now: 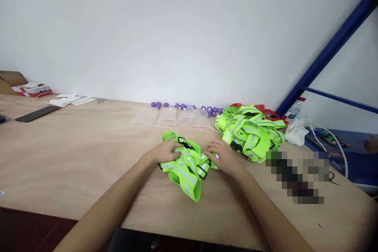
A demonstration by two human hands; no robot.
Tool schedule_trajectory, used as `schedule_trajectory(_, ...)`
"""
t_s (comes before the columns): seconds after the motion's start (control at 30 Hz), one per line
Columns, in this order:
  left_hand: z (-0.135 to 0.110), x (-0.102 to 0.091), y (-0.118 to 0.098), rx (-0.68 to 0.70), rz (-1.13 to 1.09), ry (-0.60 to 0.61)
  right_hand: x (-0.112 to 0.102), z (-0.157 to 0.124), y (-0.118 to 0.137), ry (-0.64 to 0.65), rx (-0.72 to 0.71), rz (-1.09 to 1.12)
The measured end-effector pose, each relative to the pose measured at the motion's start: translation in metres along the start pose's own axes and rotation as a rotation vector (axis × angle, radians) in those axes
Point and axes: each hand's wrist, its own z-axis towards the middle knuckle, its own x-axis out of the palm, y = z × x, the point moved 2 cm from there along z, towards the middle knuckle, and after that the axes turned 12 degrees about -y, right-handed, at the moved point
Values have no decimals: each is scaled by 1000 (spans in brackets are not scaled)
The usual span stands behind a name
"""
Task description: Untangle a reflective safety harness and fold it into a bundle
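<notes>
A neon-yellow reflective strap vest (186,167) with grey stripes and black buckles lies bunched on the wooden table (88,153) in front of me. My left hand (165,151) rests on its left side, fingers curled over the straps. My right hand (224,156) presses on its right side, fingers on the fabric. A larger pile of the same yellow vests (251,130) sits just beyond my right hand.
Clear zip bags (168,117) and small purple pieces (189,107) lie along the wall. A black flat bar (37,113), white papers (71,99) and a red-white box (32,89) are at far left. A white charger with cables (297,134) and a blue frame (330,51) stand at right.
</notes>
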Motion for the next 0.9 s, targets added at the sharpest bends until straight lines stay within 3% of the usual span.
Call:
schedule_trajectory(0.1, 3, -1, 10, 7, 100, -124, -6, 0, 10, 71, 4, 57)
schedule_trajectory(0.2, 5, -2, 16, 50, 144, -216, -11, -2, 25, 185, 124, 174)
schedule_trajectory(0.33, 6, -1, 16, 92, 222, -265, -12, -6, 44, 478, 318, 573)
schedule_trajectory(0.37, 6, 0, 15, 99, 238, -275, -11, -6, 46, 503, 346, 652)
schedule_trajectory(0.43, 6, 1, 10, 114, 236, -305, -10, -4, 47, 394, 364, 680)
schedule_trajectory(0.57, 5, 6, -2, 117, 169, -321, -7, -1, 42, -74, 227, 468)
schedule_trajectory(0.63, 4, 12, -11, 140, 145, -297, -4, -1, 42, -155, 163, 424)
schedule_trajectory(0.7, 3, 20, -20, 204, 122, -273, 1, -3, 45, -106, 157, 443)
schedule_trajectory(0.83, 0, 36, -39, 367, 79, -215, 11, -7, 55, 173, 236, 490)
schedule_trajectory(0.9, -2, 39, -45, 415, 71, -195, 13, -7, 58, 246, 240, 471)
